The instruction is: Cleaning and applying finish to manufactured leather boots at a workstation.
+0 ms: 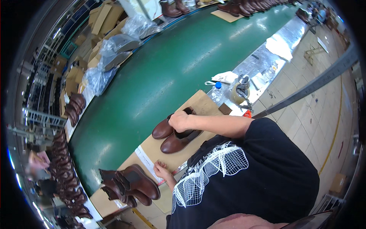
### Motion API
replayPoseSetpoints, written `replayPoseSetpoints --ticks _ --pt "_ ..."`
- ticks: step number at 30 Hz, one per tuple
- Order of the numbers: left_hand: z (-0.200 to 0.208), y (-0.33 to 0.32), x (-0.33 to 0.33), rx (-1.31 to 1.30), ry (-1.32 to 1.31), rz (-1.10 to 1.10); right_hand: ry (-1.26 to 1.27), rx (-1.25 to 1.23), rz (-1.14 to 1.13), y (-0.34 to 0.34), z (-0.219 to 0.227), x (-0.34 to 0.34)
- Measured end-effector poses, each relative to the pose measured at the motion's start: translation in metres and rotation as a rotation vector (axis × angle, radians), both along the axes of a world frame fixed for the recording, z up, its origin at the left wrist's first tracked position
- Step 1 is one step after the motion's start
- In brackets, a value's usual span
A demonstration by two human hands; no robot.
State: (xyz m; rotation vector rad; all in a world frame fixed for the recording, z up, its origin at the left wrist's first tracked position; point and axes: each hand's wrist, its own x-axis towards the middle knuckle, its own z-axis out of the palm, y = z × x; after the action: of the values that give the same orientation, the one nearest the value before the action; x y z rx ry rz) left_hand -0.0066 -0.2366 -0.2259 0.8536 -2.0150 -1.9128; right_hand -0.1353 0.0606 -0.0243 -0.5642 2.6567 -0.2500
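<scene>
A pair of brown ankle boots stands side by side on a cardboard sheet (204, 100) in front of me, toes pointing left. My right hand (180, 121) is closed at the upper of the far boot (162, 130); the fingertips are hidden behind the hand. The near boot (175, 144) sits just below that wrist, its dark opening upward. Close to my body, my left hand (163, 170) hangs by the cardboard's near edge, fingers loosely curled and apart, with nothing visible in them. Left of it, more brown boots (141, 183) lie grouped on cardboard.
A green conveyor belt (152, 82) curves behind the cardboard. To the right, a metal ledge holds a blue-capped bottle (217, 88), a metal container (240, 91) and white cloth (225, 77). A grey metal bar (305, 89) slants beside my right arm. Rows of boots (68, 175) stand far left.
</scene>
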Motion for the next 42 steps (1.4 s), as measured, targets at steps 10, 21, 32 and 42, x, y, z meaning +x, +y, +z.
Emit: replayPoseSetpoints --ticks 10,21,32,42 --pt "0.007 0.006 0.002 0.02 0.043 -0.023 -0.02 0.009 -0.036 0.0 -0.002 0.001" --pt "0.007 0.007 -0.001 -0.004 0.019 -0.017 -0.014 -0.001 -0.031 0.001 0.004 0.002" --pt "0.005 0.0 0.0 0.013 0.013 -0.059 0.074 -0.074 -0.052 0.004 -0.016 0.009" --pt "0.035 -0.002 -0.002 0.085 -0.055 -0.084 0.332 -0.384 -0.343 0.036 0.026 0.113"
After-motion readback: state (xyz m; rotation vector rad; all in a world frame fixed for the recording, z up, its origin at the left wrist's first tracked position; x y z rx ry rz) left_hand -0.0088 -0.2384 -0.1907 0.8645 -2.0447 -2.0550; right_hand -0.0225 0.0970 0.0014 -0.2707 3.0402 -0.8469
